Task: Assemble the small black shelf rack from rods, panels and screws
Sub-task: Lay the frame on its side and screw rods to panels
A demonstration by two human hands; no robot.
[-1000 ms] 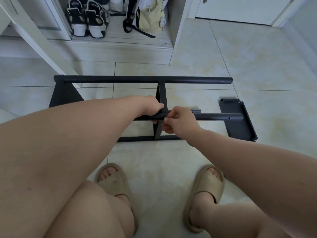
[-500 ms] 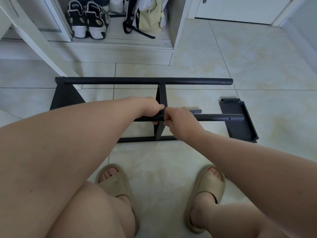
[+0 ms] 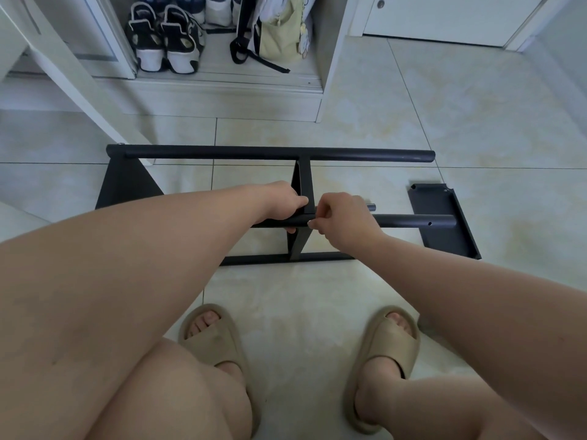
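The rack was partly built and lay on its side on the tiled floor (image 3: 413,106). The far rod (image 3: 270,153) already joined the end panel (image 3: 127,185) and the middle panel (image 3: 304,182), and a low rod (image 3: 324,257) ran along the floor beneath them. The left hand (image 3: 282,201) had its fingers curled round the near rod (image 3: 413,221) just beside the middle panel. The right hand (image 3: 343,217) had its fingers bent and pinched against that rod at the joint; whether a screw sat between them was too small to tell. This joint looked like the step in hand. The last panel (image 3: 451,241) lay loose under the rod's free end, whose screw hole stood empty. That panel probably remained to be fitted and screwed before the rack could stand up.
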